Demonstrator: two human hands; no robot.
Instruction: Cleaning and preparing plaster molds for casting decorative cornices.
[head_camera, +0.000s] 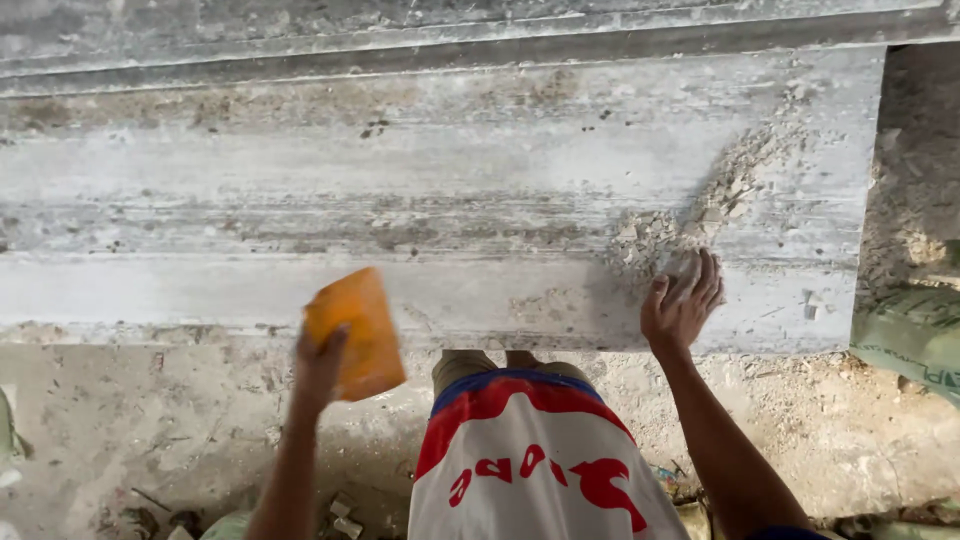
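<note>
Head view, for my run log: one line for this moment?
left hand: holds orange pad | right hand: on stone slab, beside rubble

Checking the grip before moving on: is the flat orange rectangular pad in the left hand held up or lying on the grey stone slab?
Held up: left hand grips the orange pad tilted, clear of the slab.

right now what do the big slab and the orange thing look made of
Slab: looks like cut stone, maybe marble; grey-white streaky veining, dusty matt surface, crumbled rubble near the right hand.
Orange thing in the left hand: flat, probably plastic; plain, even colour.
</note>
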